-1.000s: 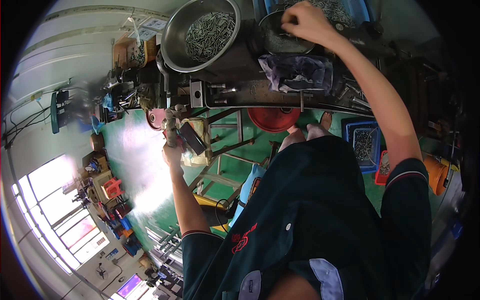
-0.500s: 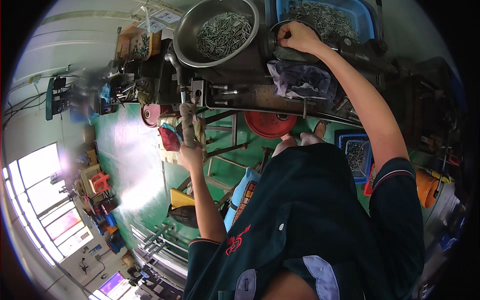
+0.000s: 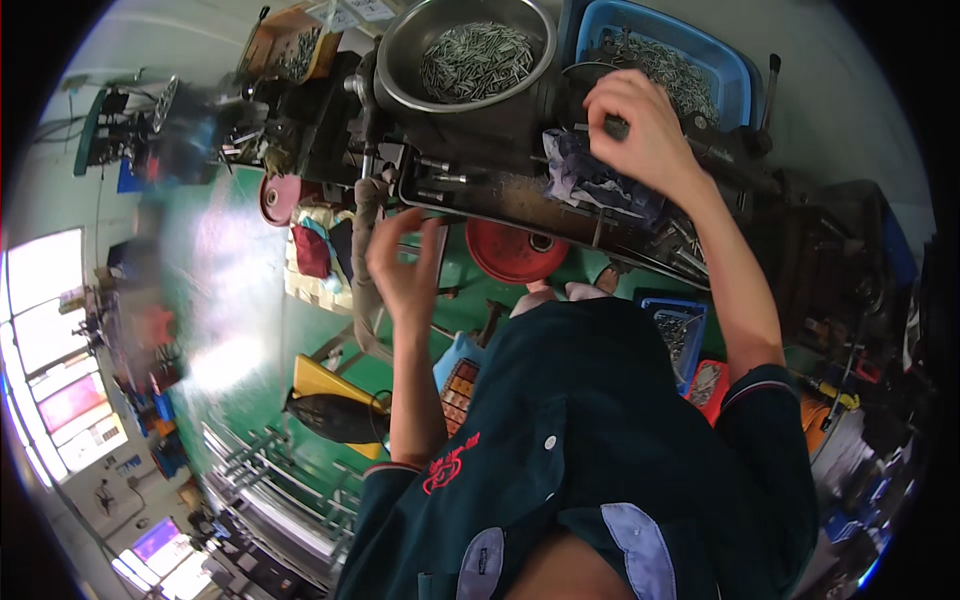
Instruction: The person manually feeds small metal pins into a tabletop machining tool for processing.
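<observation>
Grey-brown wrapping covers the lever [image 3: 368, 205] that stands just to the left of my left hand [image 3: 405, 285], hanging down from its bare metal upper part near the left end of the workbench. My left fingers are spread, thumb well away from the rest, gripping nothing; whether one brushes the wrapping I cannot tell. Farther off and to the right, my right hand [image 3: 645, 135] is raised with its fingers curled. A dark lump [image 3: 615, 127] shows between them and the thumb, but I cannot tell whether I am pinching it or it lies behind.

Just below that hand, a crumpled blue-and-white rag [image 3: 568, 165] lies over the dark tray [image 3: 510, 195], where short metal rods [image 3: 450, 178] sit toward the left. Beyond, on the far side, a steel bowl [image 3: 405, 55] holds a heap of metal pins [image 3: 475, 62], and to its right a blue basket [image 3: 735, 85] holds more. Lower down, under the tray, a red disc [image 3: 510, 250] shows above the green floor [image 3: 190, 240].
</observation>
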A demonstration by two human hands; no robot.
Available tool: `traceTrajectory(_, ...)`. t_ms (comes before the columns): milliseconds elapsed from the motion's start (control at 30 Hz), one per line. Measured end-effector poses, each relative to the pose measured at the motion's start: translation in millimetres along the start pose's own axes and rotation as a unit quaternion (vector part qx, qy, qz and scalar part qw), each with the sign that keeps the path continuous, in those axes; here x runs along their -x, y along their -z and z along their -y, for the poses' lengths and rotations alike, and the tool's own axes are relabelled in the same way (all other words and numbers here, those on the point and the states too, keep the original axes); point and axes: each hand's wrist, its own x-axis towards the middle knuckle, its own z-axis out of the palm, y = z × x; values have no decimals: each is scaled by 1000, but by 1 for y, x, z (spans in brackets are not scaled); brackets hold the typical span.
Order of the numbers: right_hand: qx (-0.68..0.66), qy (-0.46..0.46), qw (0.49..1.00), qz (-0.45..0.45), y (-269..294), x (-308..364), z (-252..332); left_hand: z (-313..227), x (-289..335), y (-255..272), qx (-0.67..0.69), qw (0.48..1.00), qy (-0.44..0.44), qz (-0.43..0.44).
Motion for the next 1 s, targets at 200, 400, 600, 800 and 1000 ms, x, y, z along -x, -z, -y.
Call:
traceTrajectory(200, -53, 41, 997, 25, 23, 26, 68, -67, -1, -47, 418, 843, 244, 236)
traceTrajectory(400, -33, 28, 998, 37, 29, 37, 69, -62, 6, -66, 536, 748, 268, 284)
traceTrajectory(600, -63, 38, 997, -9, 28, 43, 65, -69, 8, -79, 631, 629, 338, 303)
traceTrajectory(800, -47, 59, 997, -7, 28, 44, 68, -66, 13, -91, 672, 550, 372, 328)
traceTrajectory(1000, -30, 52, 998, -13, 27, 47, 66, -68, 12, -93, 674, 559, 363, 319)
